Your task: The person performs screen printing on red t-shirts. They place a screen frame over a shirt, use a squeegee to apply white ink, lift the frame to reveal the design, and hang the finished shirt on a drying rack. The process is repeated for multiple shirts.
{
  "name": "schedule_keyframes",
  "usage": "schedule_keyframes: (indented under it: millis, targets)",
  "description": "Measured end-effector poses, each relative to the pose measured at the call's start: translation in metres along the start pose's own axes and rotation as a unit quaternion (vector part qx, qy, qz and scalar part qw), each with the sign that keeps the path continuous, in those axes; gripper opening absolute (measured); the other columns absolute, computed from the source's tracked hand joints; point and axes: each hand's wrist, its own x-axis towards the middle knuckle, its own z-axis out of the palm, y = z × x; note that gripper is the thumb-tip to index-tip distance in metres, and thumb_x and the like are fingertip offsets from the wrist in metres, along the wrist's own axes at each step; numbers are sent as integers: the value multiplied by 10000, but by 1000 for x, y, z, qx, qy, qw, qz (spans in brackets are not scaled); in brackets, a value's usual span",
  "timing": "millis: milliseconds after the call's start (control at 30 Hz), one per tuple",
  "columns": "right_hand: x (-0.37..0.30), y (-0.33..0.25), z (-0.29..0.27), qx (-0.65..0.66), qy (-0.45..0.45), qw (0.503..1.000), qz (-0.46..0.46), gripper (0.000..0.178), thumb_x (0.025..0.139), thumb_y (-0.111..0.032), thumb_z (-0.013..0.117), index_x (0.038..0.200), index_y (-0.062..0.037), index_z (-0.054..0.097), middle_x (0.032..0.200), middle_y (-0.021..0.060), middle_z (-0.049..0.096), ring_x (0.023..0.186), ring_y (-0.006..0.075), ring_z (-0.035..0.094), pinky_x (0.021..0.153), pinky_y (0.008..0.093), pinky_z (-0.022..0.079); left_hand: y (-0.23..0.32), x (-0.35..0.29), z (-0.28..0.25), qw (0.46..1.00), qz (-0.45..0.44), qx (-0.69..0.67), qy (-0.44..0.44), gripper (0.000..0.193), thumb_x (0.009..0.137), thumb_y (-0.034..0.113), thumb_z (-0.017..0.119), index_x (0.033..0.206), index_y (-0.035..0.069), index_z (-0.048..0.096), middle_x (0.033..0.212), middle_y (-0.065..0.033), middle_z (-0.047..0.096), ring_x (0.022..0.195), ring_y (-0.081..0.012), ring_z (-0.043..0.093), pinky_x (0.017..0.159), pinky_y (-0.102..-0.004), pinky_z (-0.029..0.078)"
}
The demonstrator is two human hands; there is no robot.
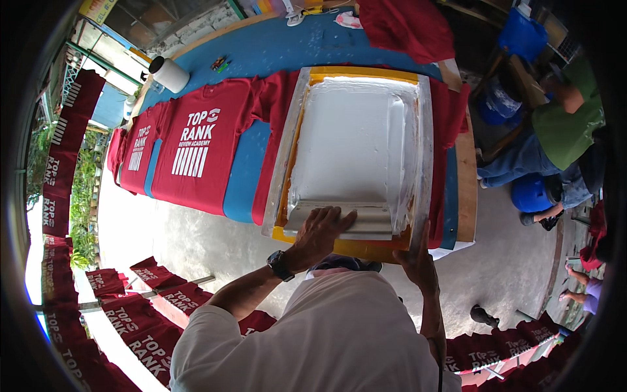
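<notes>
Squeegee (373, 222) sat at the near end of the frame (424, 150) above a shirt (451, 108), left fingers (326, 214) gripping it, right fingers (425, 236) clasping the frame, ink (353, 137) pull seemingly almost done, clean lift wanted next!

Blue table (294, 42): passage over the flat shirt (222, 104), left of screen frame (424, 144). Obstacles: that frame, right end; white jar (170, 74), far edge, left part; red cloth (408, 29), near far right corner.
</notes>
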Motion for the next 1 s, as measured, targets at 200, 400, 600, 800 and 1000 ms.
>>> schedule_keyframes:
  millis: [200, 400, 600, 800, 1000]
  targets:
    - [-1, 0, 0, 7, -10, 999, 32, 1225, 966, -253, 807, 1720, -139, -151, 1419, 336, 650, 1184, 505, 714, 970, 522, 624, -42, 69, -25, 1000, 16, 1, 19, 648, 875, -38, 590, 1487, 173, 623, 1277, -139, 692, 1133, -355, 699, 1009, -518, 550]
    - [1, -3, -3, 19, -18, 999, 39, 1236, 968, -304, 819, 1719, -83, -137, 1466, 346, 608, 1314, 481, 657, 1094, 493, 554, -117, 225, -33, 984, 104, 77, 126, 593, 854, -42, 668, 1401, 185, 692, 1152, -86, 718, 1027, -277, 716, 927, -459, 540]
    - [3, -5, -2, -20, 29, 999, -1, 1265, 915, -313, 873, 1725, -54, -63, 1313, 346, 702, 1196, 512, 709, 972, 518, 609, -161, 343, -23, 984, 81, 131, 91, 683, 900, -1, 637, 1527, 269, 622, 1421, -102, 707, 1195, -297, 722, 1030, -512, 552]
    - [5, -3, -1, -14, 27, 1000, 7, 1260, 905, -323, 876, 1727, -44, -37, 1344, 345, 689, 1223, 513, 696, 996, 513, 598, -161, 336, -1, 979, 107, 126, 117, 678, 871, -43, 627, 1481, 251, 656, 1267, -114, 723, 1144, -301, 713, 974, -493, 524]
    - [3, -2, 1, -20, 32, 999, 1, 1243, 905, -269, 869, 1725, -44, -37, 1256, 321, 734, 1124, 497, 744, 921, 509, 629, -113, 211, 8, 965, 189, 130, 128, 607, 897, -41, 646, 1465, 172, 629, 1160, -81, 565, 1082, -229, 584, 948, -455, 454]
